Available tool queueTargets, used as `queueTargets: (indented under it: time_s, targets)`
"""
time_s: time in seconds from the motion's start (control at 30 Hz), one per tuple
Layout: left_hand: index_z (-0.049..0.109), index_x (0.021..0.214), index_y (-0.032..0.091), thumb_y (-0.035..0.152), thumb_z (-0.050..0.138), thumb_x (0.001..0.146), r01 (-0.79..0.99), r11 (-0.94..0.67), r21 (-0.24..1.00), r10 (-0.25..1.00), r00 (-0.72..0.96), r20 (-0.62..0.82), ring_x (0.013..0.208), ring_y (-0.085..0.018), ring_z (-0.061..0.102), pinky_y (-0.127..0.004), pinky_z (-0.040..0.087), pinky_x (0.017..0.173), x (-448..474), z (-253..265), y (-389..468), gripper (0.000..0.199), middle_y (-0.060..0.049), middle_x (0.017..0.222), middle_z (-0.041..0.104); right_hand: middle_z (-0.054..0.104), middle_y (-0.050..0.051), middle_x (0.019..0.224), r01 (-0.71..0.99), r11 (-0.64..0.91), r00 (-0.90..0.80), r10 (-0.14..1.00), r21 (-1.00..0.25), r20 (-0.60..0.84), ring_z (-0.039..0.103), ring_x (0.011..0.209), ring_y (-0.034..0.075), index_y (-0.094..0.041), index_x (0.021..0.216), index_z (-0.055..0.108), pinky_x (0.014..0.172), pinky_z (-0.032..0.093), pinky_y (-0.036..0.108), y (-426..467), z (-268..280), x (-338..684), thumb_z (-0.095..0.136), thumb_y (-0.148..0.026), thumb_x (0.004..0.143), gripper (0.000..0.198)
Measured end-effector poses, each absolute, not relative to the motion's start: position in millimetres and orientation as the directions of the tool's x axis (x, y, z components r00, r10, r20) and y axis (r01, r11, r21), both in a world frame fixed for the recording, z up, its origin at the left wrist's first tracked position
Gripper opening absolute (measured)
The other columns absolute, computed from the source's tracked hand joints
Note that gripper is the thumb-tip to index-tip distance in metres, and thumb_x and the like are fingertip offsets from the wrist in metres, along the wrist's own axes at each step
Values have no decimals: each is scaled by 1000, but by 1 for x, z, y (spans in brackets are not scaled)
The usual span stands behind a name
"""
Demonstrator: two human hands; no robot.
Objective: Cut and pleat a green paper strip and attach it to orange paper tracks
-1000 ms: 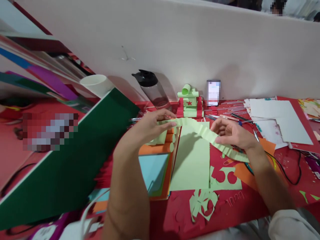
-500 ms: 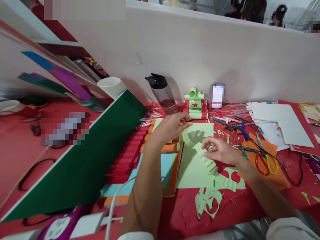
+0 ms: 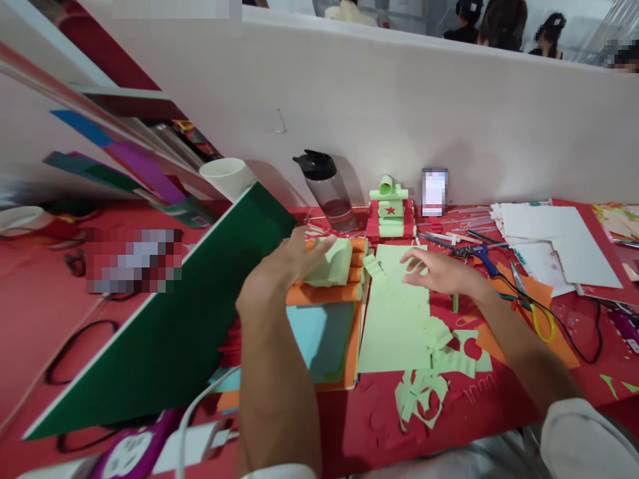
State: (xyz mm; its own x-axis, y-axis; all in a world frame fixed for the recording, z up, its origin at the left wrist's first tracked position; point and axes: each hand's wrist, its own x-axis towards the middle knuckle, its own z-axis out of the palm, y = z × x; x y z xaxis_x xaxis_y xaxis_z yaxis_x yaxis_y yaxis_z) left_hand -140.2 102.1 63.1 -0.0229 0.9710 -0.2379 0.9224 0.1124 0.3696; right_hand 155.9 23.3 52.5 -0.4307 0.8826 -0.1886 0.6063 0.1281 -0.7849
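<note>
My left hand (image 3: 292,259) is over the left end of a row of orange paper rolls (image 3: 324,293), its thumb stretched out by a light green folded paper (image 3: 334,263) lying on them. Its other fingertips are partly hidden behind the hand. My right hand (image 3: 436,269) hovers over a light green sheet (image 3: 394,326), fingers apart and holding nothing. A small pleated green strip (image 3: 374,266) rests at the sheet's upper left. More pleated green paper (image 3: 439,332) lies at its right edge, and cut green scraps (image 3: 422,399) are below it.
A green board (image 3: 164,326) leans on the left. Behind stand a water bottle (image 3: 329,189), a green-and-red paper model with a star (image 3: 391,211) and a phone (image 3: 434,191). On the right lie a blue glue gun (image 3: 484,259), its cord and scissors (image 3: 542,322).
My left hand has moved left, from above the green sheet to the orange rolls. My right hand has risen slightly. The pleated green paper has shifted, and a small strip shows near the rolls.
</note>
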Motion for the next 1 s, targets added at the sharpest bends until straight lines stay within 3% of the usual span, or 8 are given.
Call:
queueTargets:
  time_s: [0.13,0.27,0.37,0.47,0.57,0.7,0.8,1.0]
  targets:
    - [27,154,21,71,53,81,931,88,355,934,46,-353,141,-51,37,-60,42,102,-113,59,102,92,-26,166,6,50,18,145,606,247,-498,859,-756,-119,58,124,32,-23,148,35,99,49,49,64,37,110,65,-58,87,76]
    - [22,156,20,52,58,82,957,73,281,942,26,-335,136,-51,44,-56,45,98,-104,58,98,88,-30,163,16,19,25,164,679,461,-563,826,-571,-3,20,151,43,-16,158,18,116,30,61,86,13,72,78,-65,69,118]
    - [25,154,22,49,55,83,962,161,219,950,-91,-298,124,-50,55,-57,48,92,-111,73,89,82,-28,153,34,9,25,166,717,530,-614,788,-452,-49,6,154,44,-13,160,13,120,15,66,91,2,50,79,-67,64,128]
    - [29,151,20,54,46,86,951,241,192,941,-180,-287,121,-53,55,-61,45,91,-121,94,76,75,-27,149,36,10,23,167,754,541,-610,788,-372,-89,5,153,48,-16,159,20,120,9,68,95,-2,31,80,-63,65,121]
    - [33,147,16,54,44,87,943,289,162,925,-232,-301,120,-55,53,-63,44,89,-128,105,68,72,-30,144,37,19,22,165,761,556,-605,794,-334,-56,16,151,47,-20,155,31,119,11,68,103,1,17,74,-56,77,96]
    - [39,141,15,54,43,87,952,283,120,917,-231,-326,117,-54,55,-60,45,86,-132,100,71,67,-29,137,43,56,21,141,793,525,-529,845,-308,78,52,130,39,-17,144,42,108,36,60,125,5,10,55,-43,96,57]
    - [41,139,18,56,42,87,958,262,117,925,-215,-313,114,-52,57,-58,46,84,-133,93,76,65,-26,135,46,66,20,127,812,487,-527,848,-320,-47,63,115,37,-15,133,49,98,46,53,143,4,10,58,-36,96,45]
    - [43,139,19,56,44,85,960,240,143,945,-197,-260,112,-53,58,-61,46,82,-139,89,76,65,-26,133,49,72,10,115,799,379,-489,862,-467,-138,66,110,31,-17,110,60,85,50,34,169,-2,9,74,-24,82,32]
